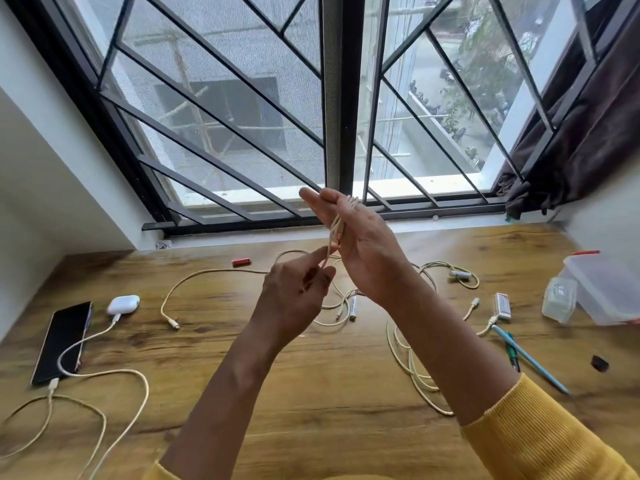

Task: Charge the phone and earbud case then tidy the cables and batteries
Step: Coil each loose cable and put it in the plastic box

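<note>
Wooden desk (311, 393) beneath a barred window (332, 98): phone (62, 341) and earbud case (123, 304) lie at left, each with a cable plugged in; a red battery (241, 261), loose cables and a clear container (602, 289) lie beyond. Raised mid-frame, the right hand (360, 244) — fingers straight — carries cream cable (337, 226) loops wound around it; the left hand (298, 296) pinches the strand.

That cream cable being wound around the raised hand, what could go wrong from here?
1. The cream cable is looped round the straight fingers of the right hand, with the left hand pinching the strand; the loops could slip off and unravel.
2. Its loose tail trails down into the tangle of cream cables on the wooden table, so pulling may drag the white battery along or roll it away.
</note>
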Available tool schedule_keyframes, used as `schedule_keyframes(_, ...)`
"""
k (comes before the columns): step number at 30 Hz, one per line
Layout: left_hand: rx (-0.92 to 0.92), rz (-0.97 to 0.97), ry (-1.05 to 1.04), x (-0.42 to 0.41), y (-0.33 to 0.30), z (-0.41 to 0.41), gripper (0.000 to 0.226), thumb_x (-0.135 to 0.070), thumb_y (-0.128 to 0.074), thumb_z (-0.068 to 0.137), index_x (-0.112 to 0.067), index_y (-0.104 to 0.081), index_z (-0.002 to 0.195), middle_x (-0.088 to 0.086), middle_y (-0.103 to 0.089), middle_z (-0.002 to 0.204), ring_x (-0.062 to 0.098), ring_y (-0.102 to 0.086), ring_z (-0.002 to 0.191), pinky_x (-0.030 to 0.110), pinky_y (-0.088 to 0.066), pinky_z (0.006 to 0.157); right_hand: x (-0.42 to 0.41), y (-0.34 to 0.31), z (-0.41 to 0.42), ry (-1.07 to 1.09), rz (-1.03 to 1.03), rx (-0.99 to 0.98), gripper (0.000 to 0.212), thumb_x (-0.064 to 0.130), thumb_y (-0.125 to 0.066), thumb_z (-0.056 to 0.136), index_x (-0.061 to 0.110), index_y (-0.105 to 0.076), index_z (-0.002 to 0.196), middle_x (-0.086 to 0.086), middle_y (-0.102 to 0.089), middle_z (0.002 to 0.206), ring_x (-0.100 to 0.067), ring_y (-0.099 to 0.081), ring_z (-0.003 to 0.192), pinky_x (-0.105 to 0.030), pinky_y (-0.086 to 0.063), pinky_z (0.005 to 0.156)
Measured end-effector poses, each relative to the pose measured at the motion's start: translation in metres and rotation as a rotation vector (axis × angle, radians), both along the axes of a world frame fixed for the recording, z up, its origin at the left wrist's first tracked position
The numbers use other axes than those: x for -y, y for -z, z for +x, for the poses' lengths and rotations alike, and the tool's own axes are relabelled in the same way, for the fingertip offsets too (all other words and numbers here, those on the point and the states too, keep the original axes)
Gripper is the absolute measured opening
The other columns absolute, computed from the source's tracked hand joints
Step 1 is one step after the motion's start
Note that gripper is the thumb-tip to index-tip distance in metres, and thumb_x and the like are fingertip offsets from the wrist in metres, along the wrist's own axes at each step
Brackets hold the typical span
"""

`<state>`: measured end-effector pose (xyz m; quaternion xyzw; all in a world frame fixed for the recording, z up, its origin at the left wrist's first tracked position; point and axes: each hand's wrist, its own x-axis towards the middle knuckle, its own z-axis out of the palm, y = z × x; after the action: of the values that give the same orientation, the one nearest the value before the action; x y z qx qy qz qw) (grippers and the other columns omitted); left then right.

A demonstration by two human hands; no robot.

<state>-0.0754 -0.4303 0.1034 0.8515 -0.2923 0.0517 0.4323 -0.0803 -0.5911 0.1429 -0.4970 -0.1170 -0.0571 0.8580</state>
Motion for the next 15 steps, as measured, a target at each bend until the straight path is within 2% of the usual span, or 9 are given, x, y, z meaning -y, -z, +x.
schedule_keyframes(2,0.019,0.09,0.031,-0.004,-0.004,0.001,0.04,-0.033,-0.061,0.103,-0.031,-0.065,0.143,-0.012,-0.071,0.079,0.005,-0.067,0.075,0.027,-0.049,0.071,0.0,0.004,0.001,0.087,-0.169,-0.026,0.033,0.014,-0.036,0.114,-0.006,-0.049,0.137,-0.016,-0.068,0.139,-0.021,-0.057,0.14,-0.036,-0.036,0.121)
schedule_keyframes(5,0.104,0.186,0.047,-0.008,-0.012,0.0,0.035,-0.024,-0.067,0.1,-0.029,-0.072,0.135,-0.007,-0.078,0.095,0.001,-0.062,0.078,0.027,-0.047,0.072,0.001,0.005,0.003,0.208,-0.452,-0.095,0.028,0.009,-0.039,0.114,-0.007,-0.053,0.13,-0.014,-0.074,0.126,-0.011,-0.066,0.126,-0.014,-0.045,0.102)
schedule_keyframes(6,0.131,0.198,0.049,-0.009,-0.014,0.001,0.034,-0.021,-0.068,0.099,-0.03,-0.074,0.131,-0.008,-0.078,0.096,0.001,-0.061,0.078,0.027,-0.046,0.072,0.002,0.006,0.003,0.243,-0.587,-0.105,0.027,0.014,-0.04,0.113,-0.002,-0.057,0.126,-0.007,-0.077,0.12,-0.007,-0.067,0.121,-0.015,-0.047,0.1)
schedule_keyframes(8,0.163,0.22,0.048,-0.011,-0.019,0.005,0.03,-0.021,-0.068,0.097,-0.031,-0.078,0.123,-0.01,-0.078,0.097,0.006,-0.065,0.082,0.031,-0.048,0.073,0.003,0.013,0.004,0.332,-0.923,-0.109,0.032,0.032,-0.043,0.107,0.012,-0.066,0.116,0.009,-0.077,0.107,-0.009,-0.065,0.114,-0.034,-0.051,0.102)
schedule_keyframes(10,0.187,0.244,0.07,-0.014,-0.026,0.008,0.024,-0.027,-0.069,0.095,-0.036,-0.08,0.114,-0.02,-0.074,0.09,0.004,-0.063,0.081,0.035,-0.049,0.075,0.004,0.018,0.003,0.335,-1.182,-0.118,0.036,0.044,-0.04,0.098,0.021,-0.067,0.107,0.007,-0.073,0.1,-0.021,-0.065,0.104,-0.052,-0.053,0.094)
schedule_keyframes(11,0.185,0.246,0.092,-0.016,-0.028,0.01,0.019,-0.031,-0.072,0.093,-0.038,-0.08,0.108,-0.027,-0.07,0.084,0.0,-0.061,0.081,0.035,-0.047,0.076,0.004,0.021,0.002,0.299,-1.242,-0.116,0.037,0.047,-0.039,0.095,0.022,-0.065,0.103,0.003,-0.073,0.095,-0.025,-0.067,0.097,-0.054,-0.054,0.088)
schedule_keyframes(13,0.13,0.241,0.13,-0.024,-0.032,0.016,0.012,-0.034,-0.08,0.089,-0.04,-0.081,0.1,-0.04,-0.064,0.081,-0.009,-0.059,0.084,0.029,-0.042,0.076,0.006,0.025,-0.003,0.182,-1.204,-0.132,0.036,0.048,-0.041,0.094,0.019,-0.062,0.095,-0.001,-0.074,0.079,-0.024,-0.07,0.08,-0.055,-0.056,0.08)
schedule_keyframes(15,0.051,0.245,0.158,-0.033,-0.034,0.023,0.013,-0.031,-0.081,0.087,-0.04,-0.08,0.096,-0.037,-0.066,0.084,-0.007,-0.059,0.086,0.028,-0.042,0.073,0.007,0.027,-0.009,0.08,-1.099,-0.136,0.034,0.039,-0.046,0.099,0.01,-0.061,0.089,-0.008,-0.072,0.07,-0.027,-0.069,0.068,-0.052,-0.056,0.072)
